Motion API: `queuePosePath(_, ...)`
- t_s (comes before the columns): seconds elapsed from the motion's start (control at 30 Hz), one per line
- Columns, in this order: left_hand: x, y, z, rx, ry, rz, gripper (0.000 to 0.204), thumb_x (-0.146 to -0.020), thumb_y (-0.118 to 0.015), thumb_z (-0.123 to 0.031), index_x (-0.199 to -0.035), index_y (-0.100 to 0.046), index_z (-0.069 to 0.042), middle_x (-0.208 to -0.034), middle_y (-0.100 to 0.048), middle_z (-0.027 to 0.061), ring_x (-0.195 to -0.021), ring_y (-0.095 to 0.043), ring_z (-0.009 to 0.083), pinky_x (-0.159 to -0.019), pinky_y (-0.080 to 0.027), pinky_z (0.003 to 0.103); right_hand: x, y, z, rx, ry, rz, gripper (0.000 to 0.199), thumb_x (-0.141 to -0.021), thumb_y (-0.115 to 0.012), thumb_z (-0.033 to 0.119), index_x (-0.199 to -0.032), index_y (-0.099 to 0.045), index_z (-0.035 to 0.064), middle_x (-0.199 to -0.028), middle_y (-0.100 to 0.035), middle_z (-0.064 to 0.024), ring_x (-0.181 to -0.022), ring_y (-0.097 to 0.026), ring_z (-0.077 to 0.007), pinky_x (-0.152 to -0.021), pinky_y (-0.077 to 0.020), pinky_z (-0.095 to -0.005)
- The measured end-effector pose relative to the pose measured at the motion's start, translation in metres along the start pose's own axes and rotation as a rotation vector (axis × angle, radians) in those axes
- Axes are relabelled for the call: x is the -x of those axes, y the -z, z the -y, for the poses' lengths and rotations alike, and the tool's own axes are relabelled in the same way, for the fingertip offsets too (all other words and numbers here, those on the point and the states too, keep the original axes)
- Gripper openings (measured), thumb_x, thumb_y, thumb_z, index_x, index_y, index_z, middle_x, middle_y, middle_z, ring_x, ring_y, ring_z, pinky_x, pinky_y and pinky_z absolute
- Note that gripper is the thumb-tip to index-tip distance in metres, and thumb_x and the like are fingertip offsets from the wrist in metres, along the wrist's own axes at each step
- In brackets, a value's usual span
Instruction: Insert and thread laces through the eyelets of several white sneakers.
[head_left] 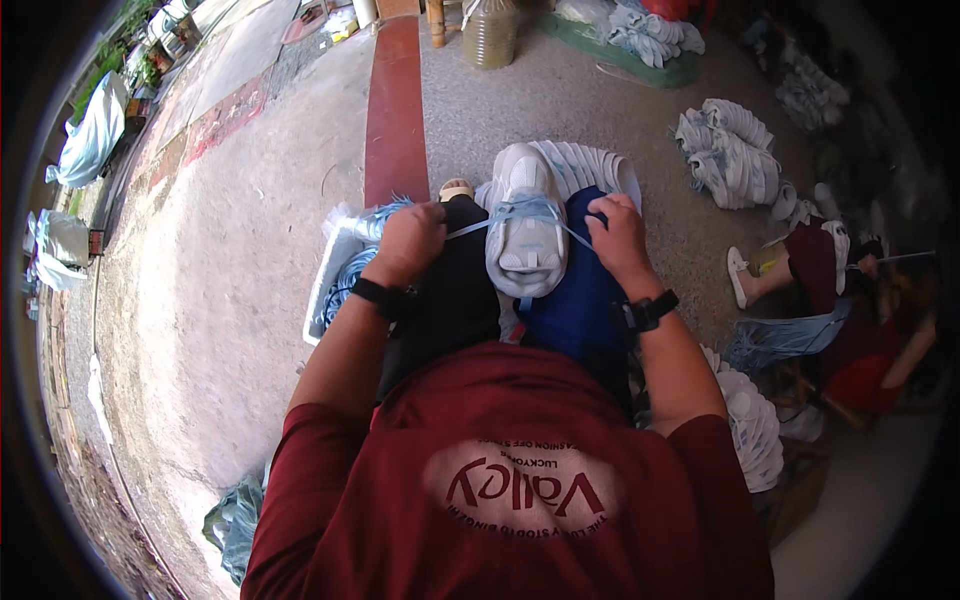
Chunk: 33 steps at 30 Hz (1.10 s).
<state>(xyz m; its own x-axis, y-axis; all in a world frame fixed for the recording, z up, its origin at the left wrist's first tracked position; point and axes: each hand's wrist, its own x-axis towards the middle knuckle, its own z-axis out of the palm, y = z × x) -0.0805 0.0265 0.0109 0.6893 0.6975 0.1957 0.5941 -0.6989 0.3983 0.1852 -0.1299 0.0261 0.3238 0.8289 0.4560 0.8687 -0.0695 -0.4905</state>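
The white shoe (525, 245) rests at the lap, between the dark trouser leg (455, 280) and the blue cloth (568, 312). A light blue lace (466, 230) crosses it and runs out to both sides. The left hand (412, 238), near 9 o'clock of the shoe, is closed on one length; the right hand (618, 232), near 3 o'clock, has curled fingers with the other length running to them, the exact pinch hidden.

To do this well, I would draw both lengths with matched force, low and outward, so the crossing sits centred and the shoe does not twist. Keeping the knees snug would steady it. The lace should lie flat, without a curl. The tray (322, 290) of blue laces (347, 283), near 8 o'clock, sits close to the left forearm, so that elbow calls for care.
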Motion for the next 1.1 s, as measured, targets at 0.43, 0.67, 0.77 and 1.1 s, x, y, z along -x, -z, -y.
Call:
queuePosePath(0.43, -0.042, -0.027, -0.063, 0.101, 0.001, -0.011, 0.017, -0.081, -0.056, -0.018, -0.08, -0.062, -0.002, -0.073, -0.061, 0.0202, -0.07, -0.061, 0.0375, -0.063, -0.049, 0.044, -0.021, -0.04, 0.024, 0.284, 0.192, -0.106, 0.003, -0.068, -0.055, 0.003, -0.066, -0.057, 0.004, -0.074, -0.054, -0.0085, -0.089, -0.051, -0.0244, -0.082, -0.0318, -0.0434)
queuePosePath(0.67, -0.05, -0.03, -0.065, 0.176, -0.101, -0.207, 0.016, -0.083, -0.054, -0.015, -0.087, -0.061, 0.0, -0.077, -0.061, 0.0199, -0.071, -0.061, 0.0348, -0.063, -0.049, 0.041, -0.015, -0.024, 0.037, 0.137, 0.26, -0.098, 0.01, -0.067, -0.059, 0.001, -0.077, -0.057, 0.002, -0.075, -0.056, -0.0103, -0.08, -0.053, -0.0286, -0.072, -0.0393, -0.0382)
queuePosePath(0.77, -0.048, -0.042, -0.051, 0.541, 0.043, -0.204, 0.014, -0.084, -0.055, -0.011, -0.087, -0.062, 0.001, -0.073, -0.063, 0.0128, -0.066, -0.062, 0.023, -0.061, -0.048, 0.034, -0.017, -0.023, 0.036, -0.245, -0.005, 0.09, 0.018, -0.068, -0.063, 0.002, -0.086, -0.059, 0.0024, -0.069, -0.054, -0.0076, -0.064, -0.053, -0.0217, -0.058, -0.0408, -0.0307)
queuePosePath(1.1, -0.042, -0.038, -0.047, 1.203, 0.275, 0.081, 0.023, -0.086, -0.058, -0.02, -0.083, -0.065, 0.002, -0.072, -0.06, 0.0011, -0.063, -0.051, 0.0087, -0.06, -0.042, 0.023, -0.025, -0.027, 0.006, -0.664, -0.284, 0.48, 0.007, -0.076, -0.065, 0.008, -0.078, -0.06, 0.0031, -0.066, -0.05, 0.0052, -0.061, -0.043, -0.0037, -0.056, -0.0358, -0.0208)
